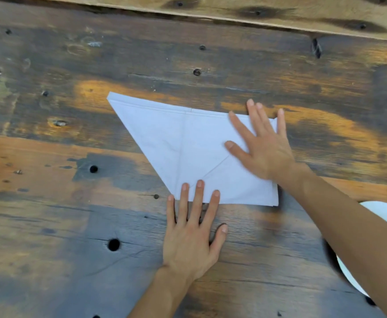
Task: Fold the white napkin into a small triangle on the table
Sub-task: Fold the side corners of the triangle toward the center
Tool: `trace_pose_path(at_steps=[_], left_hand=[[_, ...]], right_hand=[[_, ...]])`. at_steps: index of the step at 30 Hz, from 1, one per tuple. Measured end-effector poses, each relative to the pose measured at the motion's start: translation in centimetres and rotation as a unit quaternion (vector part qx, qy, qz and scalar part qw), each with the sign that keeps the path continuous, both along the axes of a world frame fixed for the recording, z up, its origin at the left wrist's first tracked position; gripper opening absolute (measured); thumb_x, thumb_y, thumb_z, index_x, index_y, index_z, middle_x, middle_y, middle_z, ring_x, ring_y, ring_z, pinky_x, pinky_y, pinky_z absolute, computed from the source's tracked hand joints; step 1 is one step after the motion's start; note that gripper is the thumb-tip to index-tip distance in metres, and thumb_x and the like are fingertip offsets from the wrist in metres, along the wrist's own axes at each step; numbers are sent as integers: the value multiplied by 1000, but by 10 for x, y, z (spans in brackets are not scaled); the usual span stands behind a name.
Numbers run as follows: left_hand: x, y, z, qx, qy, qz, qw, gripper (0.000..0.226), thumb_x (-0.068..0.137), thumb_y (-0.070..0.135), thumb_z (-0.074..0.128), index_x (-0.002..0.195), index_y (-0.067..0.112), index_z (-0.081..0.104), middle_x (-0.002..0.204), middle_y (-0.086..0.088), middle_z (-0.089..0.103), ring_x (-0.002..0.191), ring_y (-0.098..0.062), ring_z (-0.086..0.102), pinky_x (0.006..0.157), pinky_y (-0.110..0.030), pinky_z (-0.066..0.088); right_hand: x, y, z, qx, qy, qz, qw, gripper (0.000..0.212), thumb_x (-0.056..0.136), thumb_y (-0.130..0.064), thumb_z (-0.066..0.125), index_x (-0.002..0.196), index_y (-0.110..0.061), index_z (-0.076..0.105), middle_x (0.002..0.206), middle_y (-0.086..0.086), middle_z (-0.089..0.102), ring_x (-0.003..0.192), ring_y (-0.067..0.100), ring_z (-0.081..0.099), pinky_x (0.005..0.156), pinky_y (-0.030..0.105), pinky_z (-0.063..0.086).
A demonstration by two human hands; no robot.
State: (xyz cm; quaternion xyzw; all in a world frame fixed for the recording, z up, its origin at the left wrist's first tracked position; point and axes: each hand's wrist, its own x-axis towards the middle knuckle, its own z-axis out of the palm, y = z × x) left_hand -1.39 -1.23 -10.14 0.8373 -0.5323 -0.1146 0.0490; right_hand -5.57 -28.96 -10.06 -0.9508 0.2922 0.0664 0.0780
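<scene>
1. Nearest the camera, at lower centre of the frame, the left hand [193, 237] lies flat and spread on the table [50, 226], gripping nothing; only its fingertips [199, 184] rest on the lower edge of the napkin [187, 145].
2. At right of centre, the right hand [260, 145] presses down palm-flat with fingers splayed on the napkin's right side; it pins the cloth and does not pinch it.
3. At mid-frame the white napkin lies flat as a large triangle: its long edge slants from the sharp point at upper left down to the lower edge by the left hand, with a squarer corner at lower right.
4. Both hands sit at the right and lower end, so the free point lies well away to the upper left; the left hand looks better placed to reach it.
5. Judging by its size, further folding seems needed before the triangle counts as small.
6. At the lower right edge, a white plate [385, 210] shows partly behind the right forearm.
</scene>
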Motion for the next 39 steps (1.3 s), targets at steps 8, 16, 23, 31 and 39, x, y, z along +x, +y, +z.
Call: trace_pose_path(at_steps=[8,16,23,31,39], left_hand=[[-1,0,-2,3,-8,-1,1000,73,102,62,30,165,28,13,173,-9,1,158,-39,0,122,-63,10],[-1,11,4,-86,-21,43,995,75,105,49,42,160,1,24,169,-17,21,156,-32,21,120,-67,21],[20,30,4,30,-43,46,998,79,96,48,40,162,9,21,171,-7,14,157,-22,12,121,-67,17],[15,28,-2,-7,-44,71,996,71,106,49,25,163,9,15,172,-6,11,159,-18,9,125,-63,6],[14,32,1,-86,-72,56,992,65,106,41,40,159,4,31,167,-15,27,152,-29,32,119,-63,23]], right_hand=[[-10,-11,2,26,-35,-83,996,73,99,-72,11,161,-33,8,170,6,-8,156,23,-7,120,56,-13],[-22,78,44,98,-148,-220,959,79,99,-60,14,161,-12,9,170,8,-1,156,21,-5,122,57,-7],[-14,208,29,151,-24,-46,987,89,94,-74,-6,161,-15,-5,167,1,-19,150,12,-28,121,53,-17],[-110,172,15,92,1,-162,982,87,97,-76,10,160,-21,-14,167,-5,-21,152,11,-21,121,55,-13],[-118,168,32,97,-23,-152,983,89,97,-74,6,159,-14,-16,167,4,-20,153,17,-23,120,54,-18]])
